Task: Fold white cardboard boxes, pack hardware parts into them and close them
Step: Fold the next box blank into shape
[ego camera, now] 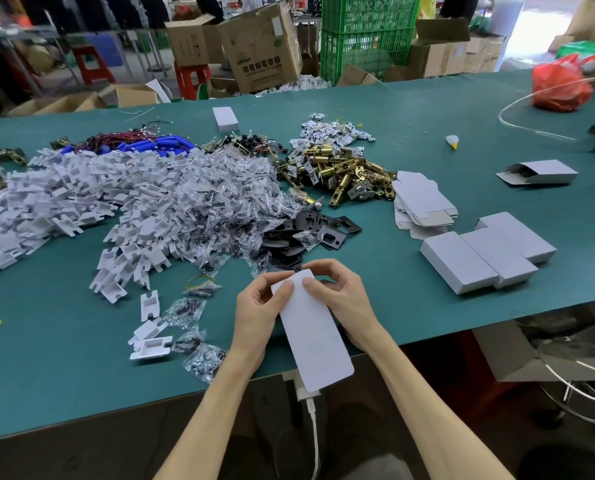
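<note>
A white cardboard box [315, 330] is held over the near edge of the green table [81, 368]. My left hand [254, 315] grips its left side with the thumb on top. My right hand [341, 299] grips its far right end, thumb pressed on the top face and fingers curled round behind. The box's near end hangs past the table edge. Three closed white boxes [486, 254] lie side by side to the right. A stack of flat box blanks [420, 202] lies beyond them.
Piles across the table: white plastic trays [64, 202], bagged screws [219, 195], black plates [309, 230], brass latches [341, 168]. A half-open box [538, 173] and a red bag [562, 84] lie at the right. Cartons and a green crate [368, 32] stand behind.
</note>
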